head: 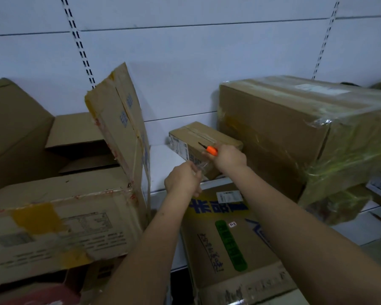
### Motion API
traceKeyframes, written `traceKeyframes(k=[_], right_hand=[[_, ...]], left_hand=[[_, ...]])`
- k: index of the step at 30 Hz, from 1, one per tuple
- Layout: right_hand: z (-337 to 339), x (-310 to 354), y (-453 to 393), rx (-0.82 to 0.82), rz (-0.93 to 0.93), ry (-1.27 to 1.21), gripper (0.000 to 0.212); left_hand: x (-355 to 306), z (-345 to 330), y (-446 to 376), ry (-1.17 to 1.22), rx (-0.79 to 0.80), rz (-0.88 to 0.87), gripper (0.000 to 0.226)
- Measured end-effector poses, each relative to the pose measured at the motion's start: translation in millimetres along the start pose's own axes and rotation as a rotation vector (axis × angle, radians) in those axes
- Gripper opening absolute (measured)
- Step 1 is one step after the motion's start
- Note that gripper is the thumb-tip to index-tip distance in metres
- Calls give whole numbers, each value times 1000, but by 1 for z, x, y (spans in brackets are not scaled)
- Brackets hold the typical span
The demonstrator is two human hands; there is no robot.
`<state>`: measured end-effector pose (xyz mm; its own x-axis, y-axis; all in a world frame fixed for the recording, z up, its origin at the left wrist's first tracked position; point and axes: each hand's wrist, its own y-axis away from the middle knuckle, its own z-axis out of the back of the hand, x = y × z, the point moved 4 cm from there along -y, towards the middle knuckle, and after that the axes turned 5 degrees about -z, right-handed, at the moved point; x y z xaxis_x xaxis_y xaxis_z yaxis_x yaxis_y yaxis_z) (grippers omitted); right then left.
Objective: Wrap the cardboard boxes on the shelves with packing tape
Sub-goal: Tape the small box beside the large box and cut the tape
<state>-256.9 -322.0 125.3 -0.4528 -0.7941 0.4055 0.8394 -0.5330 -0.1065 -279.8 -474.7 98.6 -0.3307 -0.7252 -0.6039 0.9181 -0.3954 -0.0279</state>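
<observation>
Your hands meet at a small cardboard box point(204, 146) on a white shelf point(163, 164), backed by a pale slotted wall panel point(185, 62). Your right hand point(228, 158), fingers curled round an orange-handled cutter point(211, 150), rests on the box's top. Your left hand point(182, 181), just in front of the box, pinches a strip of clear packing tape point(199, 167) running to its front. Right of the box sits a large tape-wrapped carton point(295, 128); left of it, an open carton point(59, 227) with one flap raised. Below it leans a printed carton point(224, 238).
</observation>
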Motion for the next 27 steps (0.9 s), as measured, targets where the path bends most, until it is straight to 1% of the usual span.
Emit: traceKeyframes(k=[2,3,5,7,8,9,10,11,13,15,17,19,21,23,25,27], right_hand=[[5,-1,-1,117,20,-66,55],[9,-2,2,142,29,-111,53],[19,-7,12,61,43,-245,43],[22,-11,32,-37,27,-404,39],[18,-14,44,-41,17,-450,34],[11,-16,57,-8,-4,-448,27],[2,-17,69,34,-22,-420,24],[-7,-18,77,75,-42,-383,26],[-20,-17,89,118,-81,-365,34],[-26,-11,95,114,-94,-387,38],[-27,-3,96,84,-75,-384,36],[-26,5,93,33,-28,-299,37],[-27,12,87,1,-1,-164,38],[-34,13,84,12,-12,-48,33],[-41,11,83,23,-17,53,28],[-44,10,81,11,-26,86,22]], left_hand=[[3,4,3,74,24,-45,11],[4,6,3,105,26,-63,12],[7,11,2,146,12,-83,13],[10,14,1,120,-8,-93,15],[10,15,1,100,-17,-98,16],[10,15,3,98,-20,-99,18],[10,14,4,118,-17,-97,20],[10,12,6,146,-7,-89,22],[13,8,7,170,5,-76,31],[13,7,6,146,-6,-91,44],[13,8,5,142,-13,-99,53],[12,9,6,146,-6,-99,56],[11,10,7,158,-4,-94,53],[9,11,6,155,-19,-87,46],[8,12,5,122,-33,-70,33],[7,11,4,92,-33,-56,21]])
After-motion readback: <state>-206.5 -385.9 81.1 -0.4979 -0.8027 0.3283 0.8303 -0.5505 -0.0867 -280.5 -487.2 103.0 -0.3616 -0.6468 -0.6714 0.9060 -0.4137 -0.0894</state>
